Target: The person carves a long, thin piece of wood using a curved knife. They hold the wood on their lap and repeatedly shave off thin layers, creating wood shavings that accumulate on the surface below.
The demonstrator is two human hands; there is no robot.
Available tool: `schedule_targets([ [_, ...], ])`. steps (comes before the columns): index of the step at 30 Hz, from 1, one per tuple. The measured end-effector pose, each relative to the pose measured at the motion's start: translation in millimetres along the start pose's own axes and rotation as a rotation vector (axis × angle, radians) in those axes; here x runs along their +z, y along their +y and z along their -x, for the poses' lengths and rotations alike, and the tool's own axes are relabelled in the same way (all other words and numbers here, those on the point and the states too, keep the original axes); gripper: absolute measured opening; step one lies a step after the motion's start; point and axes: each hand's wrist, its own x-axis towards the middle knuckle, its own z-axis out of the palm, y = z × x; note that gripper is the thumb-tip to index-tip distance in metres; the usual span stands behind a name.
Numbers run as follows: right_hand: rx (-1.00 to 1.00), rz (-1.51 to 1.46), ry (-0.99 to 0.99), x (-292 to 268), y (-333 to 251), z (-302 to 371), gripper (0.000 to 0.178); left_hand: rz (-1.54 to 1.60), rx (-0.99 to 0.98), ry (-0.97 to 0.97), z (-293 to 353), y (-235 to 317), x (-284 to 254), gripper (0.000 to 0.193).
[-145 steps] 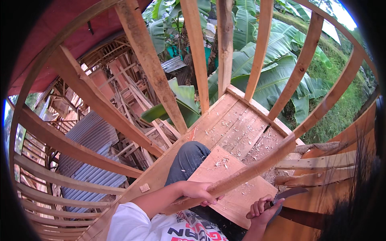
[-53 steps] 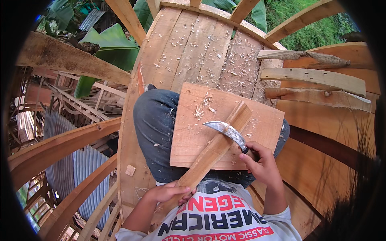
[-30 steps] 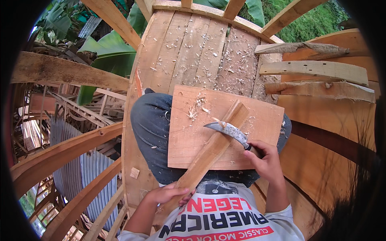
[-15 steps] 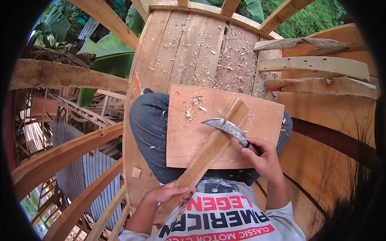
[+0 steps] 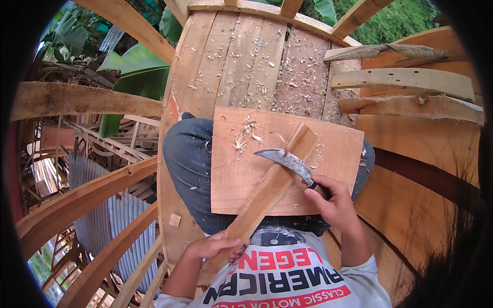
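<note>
A narrow wooden strip point(image 5: 264, 191) lies slantwise over a square wooden board point(image 5: 233, 179) on my lap. Its near end runs back to my waist, where my left hand point(image 5: 218, 246) is wrapped round it. In my right hand point(image 5: 331, 197) is a curved knife point(image 5: 287, 159) with a dark handle, gripped closed. The spotted grey blade lies across the strip near its far end, tip pointing left. Curled wood shavings point(image 5: 246, 134) rest on the board's upper left, and a thin curl shows just beyond the blade.
Shavings are scattered over the plank floor point(image 5: 233, 66) ahead. Wooden slats point(image 5: 87, 195) stand along the left, with corrugated metal sheets point(image 5: 131, 231) beyond them. At the right are rough wooden pieces point(image 5: 405, 82) and broad planks point(image 5: 411, 143). A small wood block point(image 5: 175, 220) lies by my left knee.
The knife and my right hand have shifted slightly to the left and away from me along the strip. A thin curl now shows by the blade. My left hand stays put.
</note>
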Motion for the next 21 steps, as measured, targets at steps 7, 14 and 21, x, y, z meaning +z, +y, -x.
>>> schedule_targets([
  [7,-0.083,-0.051,0.412,4,3,-12,0.022,-0.013,0.002,0.028,-1,3,-1,0.028],
  [14,0.237,-0.703,-0.05,-17,-6,0,0.028,-0.046,-0.017,0.026,3,6,0,0.029],
  [21,0.026,-0.317,0.301,6,9,1,0.029,-0.026,-0.046,0.033,2,9,0,0.031],
])
